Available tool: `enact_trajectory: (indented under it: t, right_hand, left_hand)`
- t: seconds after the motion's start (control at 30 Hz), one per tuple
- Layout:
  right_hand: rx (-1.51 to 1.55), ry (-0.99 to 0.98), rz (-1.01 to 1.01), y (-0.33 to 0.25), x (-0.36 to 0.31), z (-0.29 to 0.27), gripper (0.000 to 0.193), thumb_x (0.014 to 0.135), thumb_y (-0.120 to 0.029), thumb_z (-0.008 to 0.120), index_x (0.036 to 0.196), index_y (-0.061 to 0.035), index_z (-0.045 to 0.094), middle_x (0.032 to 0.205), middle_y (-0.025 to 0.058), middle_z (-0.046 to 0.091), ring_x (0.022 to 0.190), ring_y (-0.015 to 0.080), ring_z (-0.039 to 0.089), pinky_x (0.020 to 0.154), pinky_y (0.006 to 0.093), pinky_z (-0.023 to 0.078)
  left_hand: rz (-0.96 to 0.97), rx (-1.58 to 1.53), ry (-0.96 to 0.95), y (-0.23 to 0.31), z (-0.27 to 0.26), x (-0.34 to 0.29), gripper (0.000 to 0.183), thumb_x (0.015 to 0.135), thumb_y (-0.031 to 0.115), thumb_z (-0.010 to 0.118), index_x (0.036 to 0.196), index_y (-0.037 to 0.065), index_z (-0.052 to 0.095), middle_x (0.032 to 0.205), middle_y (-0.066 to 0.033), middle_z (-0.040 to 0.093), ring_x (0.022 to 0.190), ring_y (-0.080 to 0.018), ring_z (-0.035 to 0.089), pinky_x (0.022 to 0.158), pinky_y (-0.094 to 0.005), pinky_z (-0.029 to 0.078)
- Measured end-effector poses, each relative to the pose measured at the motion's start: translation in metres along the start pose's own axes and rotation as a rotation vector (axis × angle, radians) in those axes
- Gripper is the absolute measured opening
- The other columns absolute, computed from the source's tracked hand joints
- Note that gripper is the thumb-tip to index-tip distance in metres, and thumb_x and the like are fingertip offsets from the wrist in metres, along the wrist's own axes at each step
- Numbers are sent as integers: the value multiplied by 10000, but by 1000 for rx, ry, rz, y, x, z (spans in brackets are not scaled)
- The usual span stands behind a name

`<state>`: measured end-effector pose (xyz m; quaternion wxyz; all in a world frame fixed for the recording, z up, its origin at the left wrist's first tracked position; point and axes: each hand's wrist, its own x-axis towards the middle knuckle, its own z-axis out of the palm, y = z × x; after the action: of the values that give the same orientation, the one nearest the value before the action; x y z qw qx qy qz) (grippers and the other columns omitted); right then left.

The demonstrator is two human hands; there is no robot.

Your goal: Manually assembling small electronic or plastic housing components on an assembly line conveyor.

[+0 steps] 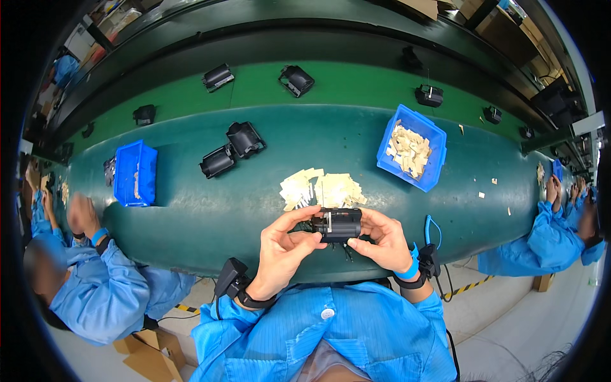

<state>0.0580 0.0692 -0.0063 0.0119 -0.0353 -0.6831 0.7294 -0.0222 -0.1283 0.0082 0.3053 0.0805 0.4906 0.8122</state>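
Observation:
Between my two hands I hold a black plastic housing point(344, 225) with a pale strip near its left end and short dark wires below. My left hand point(287, 243) pinches its left end, thumb in front and index finger along the top. At the other end, my right hand point(386, 245) grips it with the thumb low on the front. Just beyond it on the green table lie two piles of small cream-coloured pieces, a left pile point(296, 190) and a right pile point(340, 190). The inside of the housing is too small to make out.
A blue bin point(439, 143) of cream pieces stands right, another blue bin point(150, 172) left. Two black housings, one point(218, 162) touching another point(245, 139), lie left of centre. More housings point(296, 81) sit on the green belt point(254, 89). Co-workers in blue sleeves point(118, 280) sit either side.

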Motion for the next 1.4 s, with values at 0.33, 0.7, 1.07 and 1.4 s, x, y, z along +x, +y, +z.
enact_trajectory:
  t: [0.33,0.7,1.07,1.4]
  right_hand:
    - [36,-4,22,1,0,3,514,793,20,688,1265,67,492,1082,119,637,932,138,605,755,274,499]
    - [-39,-25,45,-2,1,7,524,799,44,667,1280,72,462,1135,148,608,1015,186,595,858,314,489]
    - [160,29,122,-2,8,15,501,833,41,637,1297,75,451,1141,120,606,954,126,586,791,256,500]
    - [201,45,240,-8,13,16,462,848,32,624,1282,54,468,1135,91,609,945,109,593,760,233,507]
  left_hand:
    - [-84,-44,52,-2,-5,5,390,829,-75,610,1211,-44,538,1150,-176,587,900,-210,663,739,-303,593]
    - [36,37,102,-8,1,2,320,868,-29,592,1186,-46,555,1129,-152,594,875,-181,660,702,-294,597]
    - [34,53,143,-10,0,4,362,881,7,590,1236,-32,535,1137,-158,593,885,-185,646,649,-280,596]
    - [119,102,65,-16,-6,6,430,908,-1,542,1328,-23,449,1233,-161,544,952,-191,629,708,-303,595]
